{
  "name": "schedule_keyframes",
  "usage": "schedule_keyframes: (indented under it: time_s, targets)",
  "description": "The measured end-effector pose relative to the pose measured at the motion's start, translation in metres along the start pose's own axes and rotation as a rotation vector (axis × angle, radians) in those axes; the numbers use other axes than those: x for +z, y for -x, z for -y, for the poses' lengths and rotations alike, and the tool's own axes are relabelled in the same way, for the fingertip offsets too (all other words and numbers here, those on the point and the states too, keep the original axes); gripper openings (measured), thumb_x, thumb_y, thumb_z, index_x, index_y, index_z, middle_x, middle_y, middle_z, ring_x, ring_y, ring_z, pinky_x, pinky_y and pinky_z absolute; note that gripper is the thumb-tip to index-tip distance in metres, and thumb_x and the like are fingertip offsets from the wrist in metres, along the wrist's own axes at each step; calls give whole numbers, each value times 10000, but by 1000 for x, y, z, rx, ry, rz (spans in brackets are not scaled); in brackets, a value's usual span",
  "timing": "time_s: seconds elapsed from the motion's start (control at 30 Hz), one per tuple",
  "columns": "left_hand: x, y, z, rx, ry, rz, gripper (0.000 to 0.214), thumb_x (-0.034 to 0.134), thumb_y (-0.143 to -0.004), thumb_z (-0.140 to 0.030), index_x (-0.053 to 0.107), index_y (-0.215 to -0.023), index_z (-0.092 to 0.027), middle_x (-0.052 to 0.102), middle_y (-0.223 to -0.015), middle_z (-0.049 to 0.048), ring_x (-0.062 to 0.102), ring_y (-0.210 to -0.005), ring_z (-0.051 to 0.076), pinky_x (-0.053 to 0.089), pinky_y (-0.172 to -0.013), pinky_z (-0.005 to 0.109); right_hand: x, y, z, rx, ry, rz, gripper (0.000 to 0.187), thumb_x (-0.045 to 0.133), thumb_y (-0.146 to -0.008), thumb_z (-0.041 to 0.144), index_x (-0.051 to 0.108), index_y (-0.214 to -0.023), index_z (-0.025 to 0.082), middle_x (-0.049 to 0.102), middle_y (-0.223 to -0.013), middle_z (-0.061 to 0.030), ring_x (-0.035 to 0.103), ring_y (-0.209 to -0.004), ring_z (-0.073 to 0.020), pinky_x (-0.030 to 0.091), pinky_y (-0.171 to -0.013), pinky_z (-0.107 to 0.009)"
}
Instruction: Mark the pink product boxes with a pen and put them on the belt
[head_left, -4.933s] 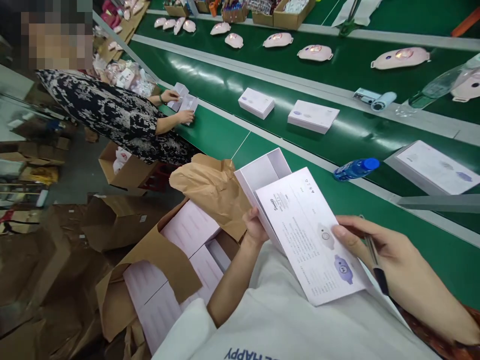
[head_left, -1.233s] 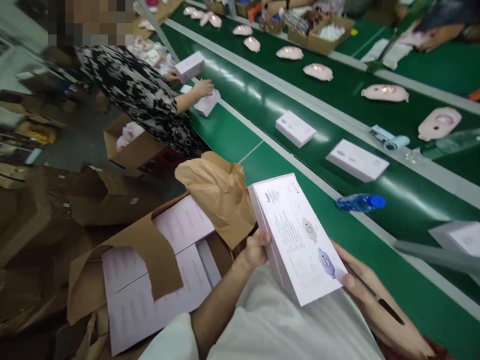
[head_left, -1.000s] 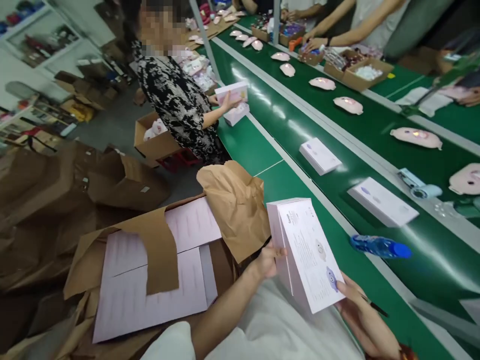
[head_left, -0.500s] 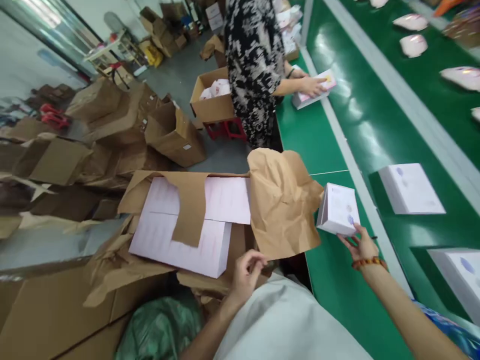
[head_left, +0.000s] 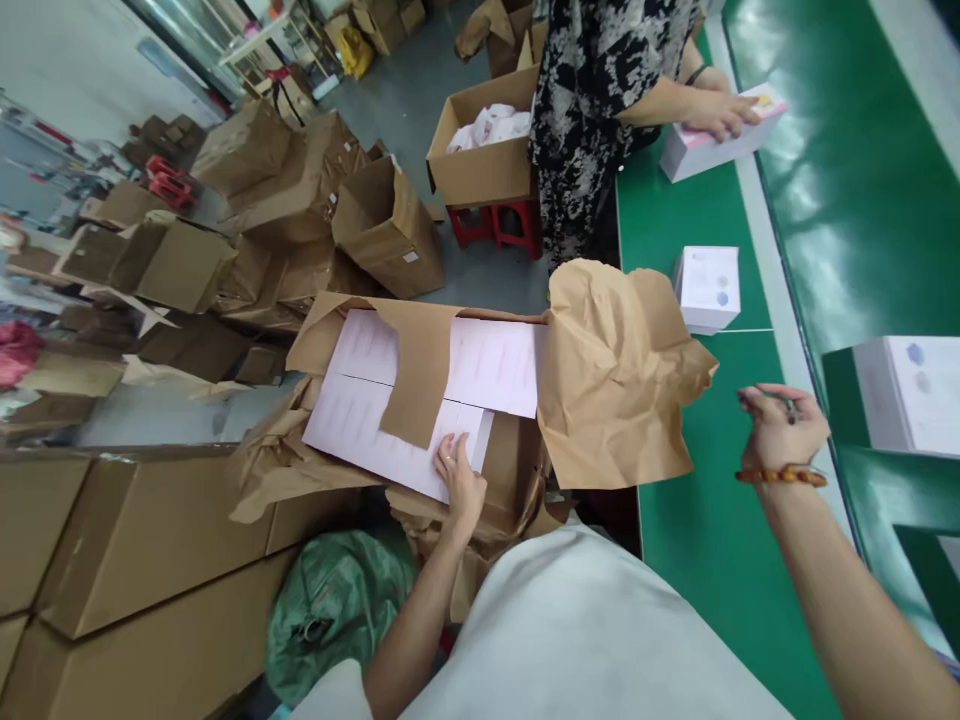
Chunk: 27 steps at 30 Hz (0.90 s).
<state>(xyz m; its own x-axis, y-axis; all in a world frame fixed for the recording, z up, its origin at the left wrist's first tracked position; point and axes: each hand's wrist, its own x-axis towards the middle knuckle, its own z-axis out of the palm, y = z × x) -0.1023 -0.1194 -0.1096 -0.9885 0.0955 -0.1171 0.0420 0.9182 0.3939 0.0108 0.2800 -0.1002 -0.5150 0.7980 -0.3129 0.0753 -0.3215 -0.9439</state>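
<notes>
My left hand (head_left: 459,485) rests its fingertips on a flat, pale pink-white box (head_left: 367,430) lying in an open cardboard carton (head_left: 420,370). More such boxes lie beside it, partly under the brown flaps. My right hand (head_left: 784,430), wearing a bead bracelet, is raised over the green conveyor belt (head_left: 705,560), its fingers curled round a small dark pen tip (head_left: 789,408). A white product box (head_left: 706,288) stands on the belt, touching neither hand. Crumpled kraft paper (head_left: 619,375) lies between it and the carton.
A co-worker's hand (head_left: 720,115) rests on a box (head_left: 694,155) farther along the belt. A larger white box (head_left: 911,395) sits at the right. Below the carton lies a green bag (head_left: 337,620). Cardboard cartons crowd the floor at left.
The white box has left my hands and stands on the belt. My left hand has moved down onto the boxes in the carton, and my right hand has lifted away. The view has swung left.
</notes>
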Motion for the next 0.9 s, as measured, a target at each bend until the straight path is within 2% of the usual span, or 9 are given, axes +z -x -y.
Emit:
schedule_keyframes:
  time_s: [0.17, 0.3, 0.4, 0.47, 0.57, 0.63, 0.7, 0.8, 0.9]
  targets:
    - [-14, -18, -18, -251, 240, 14, 920, 599, -529, 87, 566, -1398, -212, 567, -1527, 186, 485, -1495, 418, 341, -1274, 592, 0, 106, 7, -69, -77, -121, 388, 973, -690, 443, 671, -830, 243, 648, -653, 60, 682, -608, -149, 546, -581, -274]
    - [-43, -30, -23, -364, 417, 126, 802, 580, -489, -12, 595, -1260, -232, 713, -1229, 112, 708, -1157, 320, 570, -965, 434, 19, 168, 20, 13, -163, -87, 344, 894, -807, 473, 661, -924, 249, 589, -651, 90, 575, -441, -96, 484, -457, -237]
    - [-71, -22, -31, -365, 511, 169, 755, 520, -440, -115, 616, -1182, -217, 719, -1058, 68, 709, -929, 252, 541, -722, 320, 31, 195, 38, 70, -246, -13, 306, 790, -902, 530, 669, -993, 264, 568, -678, 85, 457, -376, -71, 414, -381, -230]
    - [-88, -9, -48, -330, 650, 211, 745, 496, -414, -162, 638, -1143, -224, 707, -957, 28, 668, -837, 224, 490, -647, 285, 35, 206, 49, 82, -287, 23, 288, 777, -921, 529, 689, -1000, 267, 655, -752, 41, 577, -477, -107, 512, -450, -251]
    - [-100, 16, -89, -268, 993, 329, 707, 533, -420, -160, 652, -1112, -247, 703, -929, -5, 640, -825, 209, 499, -674, 284, 37, 216, 59, -16, -173, 81, 264, 841, -902, 472, 743, -1036, 268, 814, -1131, -67, 793, -973, -218, 676, -839, -357]
    - [-99, 33, -119, -235, 1109, 470, 729, 591, -453, -137, 639, -1168, -266, 720, -993, -8, 655, -908, 225, 538, -770, 316, 35, 220, 60, -100, -7, 110, 311, 867, -894, 450, 771, -1131, 273, 762, -1411, -96, 740, -1260, -259, 612, -1088, -420]
    - [-93, 48, -141, -217, 1149, 684, 766, 650, -487, -129, 609, -1236, -282, 734, -1059, -4, 674, -1018, 260, 556, -878, 367, 30, 224, 58, -126, 112, 76, 381, 844, -916, 469, 772, -1235, 273, 706, -1522, -105, 707, -1338, -275, 577, -1150, -442]
    - [-84, 62, -154, -187, 1168, 987, 813, 761, -522, -127, 571, -1297, -284, 739, -1197, 19, 657, -1211, 312, 531, -1037, 435, 17, 231, 54, -90, 196, -30, 398, 765, -966, 534, 800, -1256, 263, 785, -1393, -109, 779, -1197, -275, 651, -1013, -413]
    - [-77, 61, -153, -108, 1149, 1208, 861, 875, -567, -176, 547, -1357, -274, 711, -1344, 63, 620, -1331, 344, 493, -1132, 481, 1, 244, 52, -67, 220, -113, 362, 770, -956, 557, 858, -1159, 272, 852, -1222, -92, 817, -1099, -283, 684, -913, -374]
